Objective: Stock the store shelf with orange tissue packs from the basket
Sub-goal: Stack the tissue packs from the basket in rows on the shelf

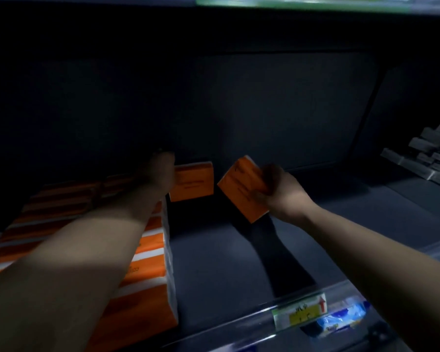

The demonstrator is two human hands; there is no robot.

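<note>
Head camera looks down into a dim store shelf point(214, 262) with a dark grey floor. At the far left, a block of orange-and-white tissue packs point(148, 260) runs from the front edge back toward the rear wall, packed tight side by side. The left forearm stretches over the top of that block, and the left hand point(163, 165) reaches its far end, deep in shadow. Just to the right of the hand, a single orange pack point(192, 181) stands on edge at the back of the shelf. Its broad face is toward the camera and its left edge is hidden behind the hand. The hand is blurred and dark, so I cannot tell whether its fingers close on that pack or merely lie against it.

Right of the standing pack, across a narrow gap, the right hand point(282, 193) grips a tilted orange pack point(239, 189), fingers curled round its right end. This pack hangs above the shelf floor, one corner pointing down, and casts a long shadow toward the front. On the front rail sits a yellow price label point(300, 312) with a red arrow, and a blue package point(341, 318) shows just beside it. At the far right, grey boxes point(427, 153) lie stacked on the neighbouring section.
</note>
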